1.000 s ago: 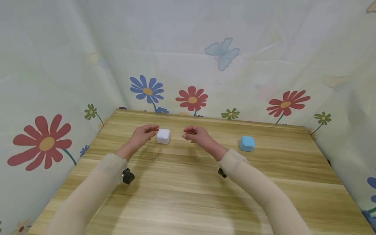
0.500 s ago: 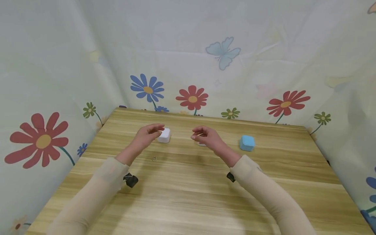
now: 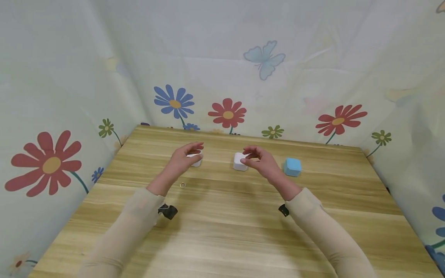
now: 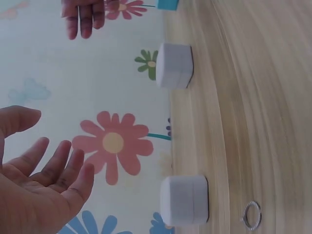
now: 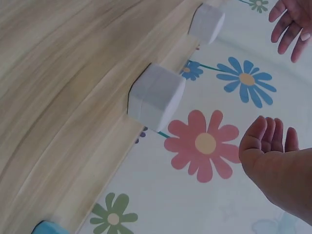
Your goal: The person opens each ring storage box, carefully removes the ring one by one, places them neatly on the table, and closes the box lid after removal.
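Three small rounded boxes stand in a row on the wooden table. The left white box (image 3: 196, 163) is partly covered by my left hand (image 3: 181, 158) in the head view. In the left wrist view that hand floats apart from this white box (image 4: 184, 201), fingers relaxed and holding nothing. My right hand (image 3: 262, 161) hovers by the middle white box (image 3: 238, 162), overlapping its right side in the head view. The right wrist view shows a gap between hand and middle box (image 5: 155, 97); the fingers bend loosely around nothing. A silver ring (image 3: 182, 185) lies nearer me, below the left box.
A light blue box (image 3: 292, 166) stands to the right of my right hand. The wooden table (image 3: 222, 231) ends at the back against a flower-print cloth (image 3: 208, 58). Black wrist devices (image 3: 168, 211) hang under both sleeves.
Both hands have moved to the right. My right hand has uncovered most of the middle white box, while my left hand has come in front of the left one. The boxes and ring stay put.
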The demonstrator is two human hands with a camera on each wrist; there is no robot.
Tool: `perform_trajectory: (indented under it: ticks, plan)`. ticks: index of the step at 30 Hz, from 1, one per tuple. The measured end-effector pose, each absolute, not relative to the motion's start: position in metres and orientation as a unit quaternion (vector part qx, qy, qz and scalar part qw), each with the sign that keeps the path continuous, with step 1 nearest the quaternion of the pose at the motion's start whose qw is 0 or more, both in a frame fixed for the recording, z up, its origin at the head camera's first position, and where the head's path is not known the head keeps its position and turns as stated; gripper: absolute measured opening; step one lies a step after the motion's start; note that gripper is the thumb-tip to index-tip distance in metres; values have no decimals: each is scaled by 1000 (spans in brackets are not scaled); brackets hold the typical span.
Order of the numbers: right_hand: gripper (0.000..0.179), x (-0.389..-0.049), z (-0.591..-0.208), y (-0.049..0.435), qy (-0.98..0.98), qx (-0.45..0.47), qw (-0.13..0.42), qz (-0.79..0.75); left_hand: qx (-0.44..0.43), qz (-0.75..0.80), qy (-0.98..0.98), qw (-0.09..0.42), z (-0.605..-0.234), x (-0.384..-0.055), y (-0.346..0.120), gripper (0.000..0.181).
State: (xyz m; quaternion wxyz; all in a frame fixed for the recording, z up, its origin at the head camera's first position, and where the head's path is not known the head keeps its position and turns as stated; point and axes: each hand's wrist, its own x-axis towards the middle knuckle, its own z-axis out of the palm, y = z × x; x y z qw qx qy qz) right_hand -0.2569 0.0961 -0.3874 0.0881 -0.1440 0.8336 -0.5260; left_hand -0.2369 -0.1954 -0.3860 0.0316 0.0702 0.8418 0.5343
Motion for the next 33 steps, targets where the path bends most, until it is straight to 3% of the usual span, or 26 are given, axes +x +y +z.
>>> perform_trajectory:
  ticks: [13,33]
  plan:
    - [67,-263,-389,122,838,-114,100,-525,75,544,832,76,-387,-245,-167,71]
    - [69,-275,-397,131,849,-79,114,-510,84,553,820,121,-405,-275,-131,77]
